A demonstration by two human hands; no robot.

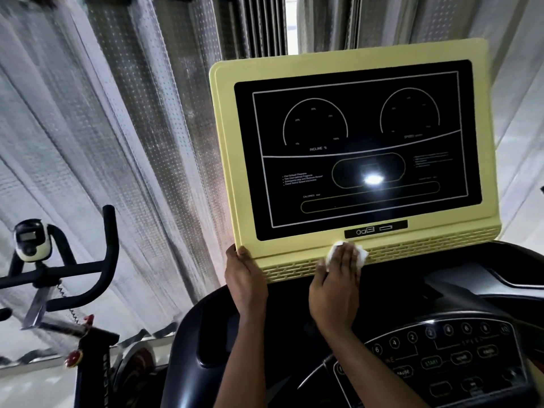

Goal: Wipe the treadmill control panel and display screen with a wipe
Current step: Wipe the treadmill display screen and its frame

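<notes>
The treadmill's display screen (pixel 362 148) is black with pale dial outlines, set in a yellow frame (pixel 226 142). My right hand (pixel 335 287) presses a crumpled white wipe (pixel 362 254) against the slotted yellow grille under the screen. My left hand (pixel 245 278) grips the frame's lower left corner, thumb on the front face. Below the hands lies the black control panel (pixel 435 360) with numbered speed keys and START and PAUSE buttons.
An exercise bike with black handlebars (pixel 88 278) and a small white console (pixel 31 240) stands to the left. Grey perforated curtains (pixel 117 113) hang behind everything. The treadmill's black console housing (pixel 191 334) curves around the hands.
</notes>
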